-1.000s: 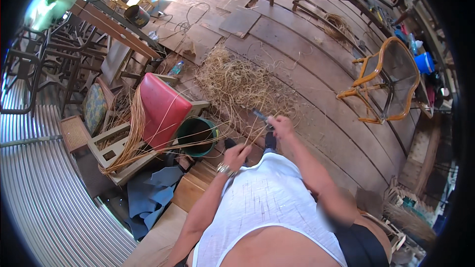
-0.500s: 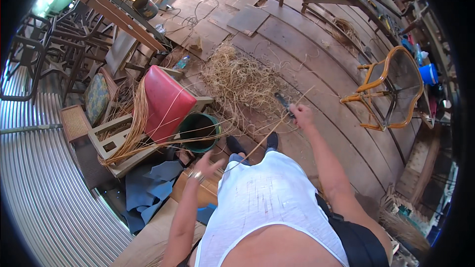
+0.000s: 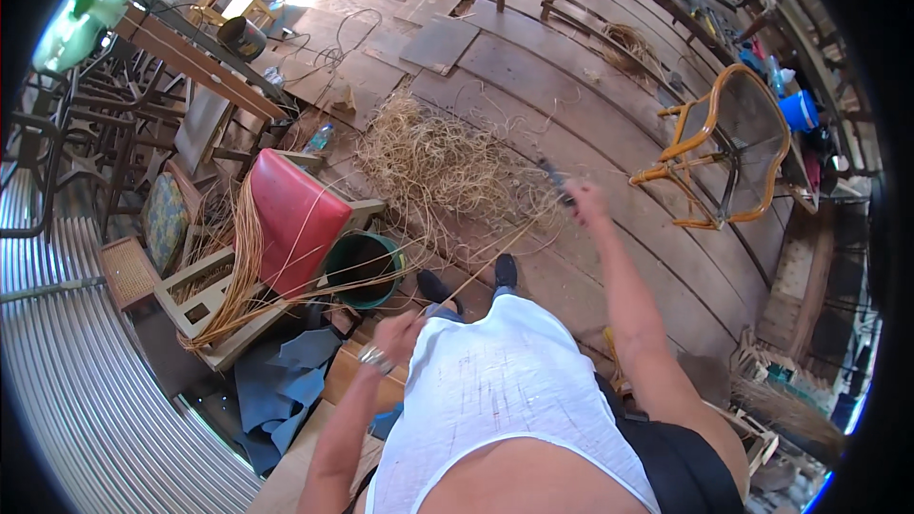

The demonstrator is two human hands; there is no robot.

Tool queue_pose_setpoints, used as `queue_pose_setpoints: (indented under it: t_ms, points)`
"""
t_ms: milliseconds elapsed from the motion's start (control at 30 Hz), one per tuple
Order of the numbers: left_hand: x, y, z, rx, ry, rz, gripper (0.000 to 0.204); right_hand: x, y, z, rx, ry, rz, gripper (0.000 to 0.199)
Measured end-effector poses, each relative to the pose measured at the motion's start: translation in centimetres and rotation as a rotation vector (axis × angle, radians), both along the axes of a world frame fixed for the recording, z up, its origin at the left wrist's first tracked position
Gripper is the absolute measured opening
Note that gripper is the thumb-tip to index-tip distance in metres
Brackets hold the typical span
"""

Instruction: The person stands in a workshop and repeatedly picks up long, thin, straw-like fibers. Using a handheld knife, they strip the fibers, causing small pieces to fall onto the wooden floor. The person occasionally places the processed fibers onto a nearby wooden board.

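Note:
My left hand (image 3: 398, 335), with a metal band at its wrist, is closed round the near end of a thin rattan strip (image 3: 479, 273). The strip runs up and away to the right, towards my right hand (image 3: 587, 205). That hand is held out over the floor, closed on a slim dark tool (image 3: 555, 178) that looks like a knife; its blade cannot be made out. Whether the strip touches the tool is too blurred to tell. Beyond lies a large heap of pale curled shavings (image 3: 433, 152). A bundle of long rattan strips (image 3: 246, 247) drapes over a red-padded seat (image 3: 297, 219).
A dark green bucket (image 3: 364, 271) stands beside the red seat, left of my feet. A rattan chair (image 3: 719, 152) is at the right. Blue-grey sheet scraps (image 3: 276, 390) lie at lower left. Dark chair frames (image 3: 105, 124) stack at far left. Loose boards (image 3: 443, 43) lie ahead.
My left hand, fingers spread before, has closed on the strip's near end. The strip's far end, which stuck out past my right hand, now reaches only near it. The view has shifted slightly.

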State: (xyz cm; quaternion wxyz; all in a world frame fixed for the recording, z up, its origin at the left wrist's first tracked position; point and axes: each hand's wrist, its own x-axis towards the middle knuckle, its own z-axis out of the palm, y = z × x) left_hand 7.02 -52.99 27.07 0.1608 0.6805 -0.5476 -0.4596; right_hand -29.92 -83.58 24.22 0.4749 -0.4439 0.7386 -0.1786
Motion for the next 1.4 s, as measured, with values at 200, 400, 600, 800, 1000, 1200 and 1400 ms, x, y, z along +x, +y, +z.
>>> queue_pose_setpoints:
  t_ms: [200, 400, 600, 800, 1000, 1200, 1400]
  points:
    - [10.6, 17.7, -5.9, 0.5, -0.481, -0.047, 0.038, -0.6, -1.5, -1.8, -0.097, 0.085, 0.062, 0.039]
    - [3.5, 3.9, -6.9, 0.329, -0.263, 0.095, 0.081, 6.2, 5.6, -1.9, -0.128, -0.022, 0.171, 0.038]
    - [-9.3, -13.7, -3.5, 0.462, 0.734, 0.249, 0.047, 9.6, 10.0, -1.2, -0.127, -0.013, 0.251, 0.039]
    - [-11.8, -13.7, -4.4, 0.03, 0.267, -0.017, 0.036, 7.3, 10.4, -0.8, 0.033, -0.093, 0.098, 0.039]
    - [-0.5, -2.4, -1.2, 0.185, 0.309, -0.043, 0.034, -8.1, 2.1, 1.5, -0.025, -0.018, -0.206, 0.039]
    - [21.0, 22.5, -3.8, 0.648, -0.526, -0.015, 0.038, -24.3, -5.3, 5.9, -0.257, 0.155, -0.463, 0.042]
    - [24.6, 34.3, -2.5, 1.017, -0.764, 0.085, 0.032, -26.4, -7.2, 6.3, -0.182, 0.257, -0.075, 0.038]
